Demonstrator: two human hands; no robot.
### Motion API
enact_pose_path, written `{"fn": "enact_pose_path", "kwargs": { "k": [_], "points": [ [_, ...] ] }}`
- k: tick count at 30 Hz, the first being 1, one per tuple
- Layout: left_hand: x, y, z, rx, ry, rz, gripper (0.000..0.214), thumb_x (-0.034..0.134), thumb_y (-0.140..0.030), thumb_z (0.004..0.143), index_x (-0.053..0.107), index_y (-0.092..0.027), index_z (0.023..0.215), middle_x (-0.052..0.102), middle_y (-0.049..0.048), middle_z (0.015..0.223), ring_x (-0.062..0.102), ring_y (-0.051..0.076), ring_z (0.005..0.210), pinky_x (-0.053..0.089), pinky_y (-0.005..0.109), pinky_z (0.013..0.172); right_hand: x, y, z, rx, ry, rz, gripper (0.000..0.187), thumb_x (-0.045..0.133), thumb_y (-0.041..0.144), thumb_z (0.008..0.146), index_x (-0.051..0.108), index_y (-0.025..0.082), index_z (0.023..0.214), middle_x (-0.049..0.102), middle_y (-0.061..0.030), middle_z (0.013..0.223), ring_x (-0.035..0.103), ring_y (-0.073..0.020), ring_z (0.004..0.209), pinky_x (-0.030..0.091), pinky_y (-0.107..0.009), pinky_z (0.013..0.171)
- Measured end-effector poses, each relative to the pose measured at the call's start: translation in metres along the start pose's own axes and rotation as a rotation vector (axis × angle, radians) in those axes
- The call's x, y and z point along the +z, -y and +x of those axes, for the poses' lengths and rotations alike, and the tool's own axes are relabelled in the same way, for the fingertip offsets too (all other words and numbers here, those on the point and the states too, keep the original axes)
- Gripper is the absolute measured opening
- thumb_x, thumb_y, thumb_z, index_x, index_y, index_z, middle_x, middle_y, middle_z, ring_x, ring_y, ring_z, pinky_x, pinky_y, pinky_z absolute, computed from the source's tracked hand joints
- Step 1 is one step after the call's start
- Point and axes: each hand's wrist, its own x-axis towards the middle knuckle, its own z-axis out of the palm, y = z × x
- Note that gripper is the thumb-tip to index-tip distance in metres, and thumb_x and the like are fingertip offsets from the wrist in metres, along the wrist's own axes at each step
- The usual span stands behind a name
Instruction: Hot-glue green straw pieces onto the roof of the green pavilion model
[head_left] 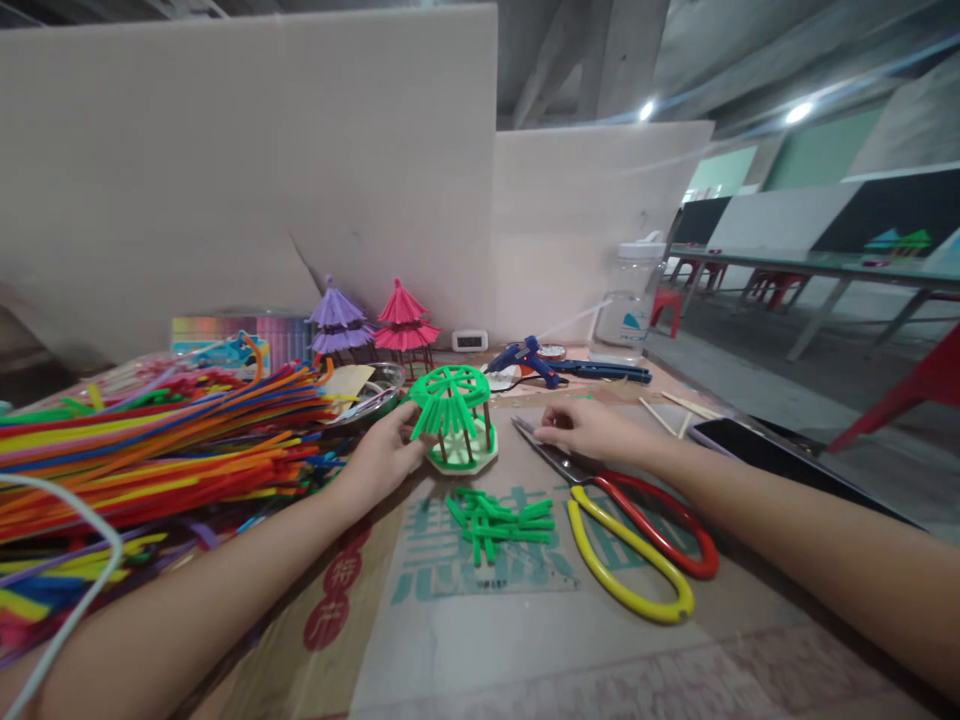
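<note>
Green model house [448,415] at the middle of the counter [450,660], just beyond loose green pieces [491,527], the left hand's [390,445] fingers gripping its left side! Right hand [581,430] hovers by the scissors' [600,508] blades, fingers curled; whether grasping anything, I can't tell.

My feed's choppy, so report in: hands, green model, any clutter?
Left hand gripping green model, roof strips partway round. Right hand over scissors, contact unclear. Loose green pieces in front of model.
</note>
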Motion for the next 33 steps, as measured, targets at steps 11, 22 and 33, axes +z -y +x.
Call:
{"fn": "enact_pose_path", "kwargs": {
  "k": [11,22,33],
  "points": [
    [0.001,-0.010,-0.001,0.001,-0.028,0.040,0.034,0.068,-0.044,0.078,0.065,-0.016,0.097,0.073,0.0055,0.093,0.068,0.022,0.087,0.058,0.032,0.079,0.016,0.002,-0.001,-0.023,-0.068,-0.101,0.023,0.053,0.036,0.092,0.064,0.020,0.081,0.070,-0.0060,0.080,0.060,-0.0183,0.072,0.036,-0.026,0.062],
    [-0.001,0.002,0.000,0.022,0.023,0.039,0.026,0.063,-0.038,0.084,0.062,-0.017,0.099,0.072,0.0055,0.100,0.069,0.022,0.094,0.057,0.031,0.084,-0.019,-0.011,0.007,0.000,-0.027,0.056,0.034,0.029,0.024,0.093,0.043,0.021,0.063,0.051,-0.0002,0.059,0.047,-0.0137,0.056,0.036,-0.025,0.056],
    [-0.001,0.001,-0.001,0.027,0.024,0.043,0.027,0.063,-0.039,0.084,0.062,-0.017,0.098,0.072,0.0059,0.101,0.069,0.023,0.094,0.056,0.033,0.086,-0.040,0.012,-0.009,-0.089,0.256,-0.137,0.019,0.064,0.036,0.080,0.065,0.021,0.069,0.064,0.0003,0.064,0.055,-0.0155,0.062,0.032,-0.026,0.054]
  ]
}}
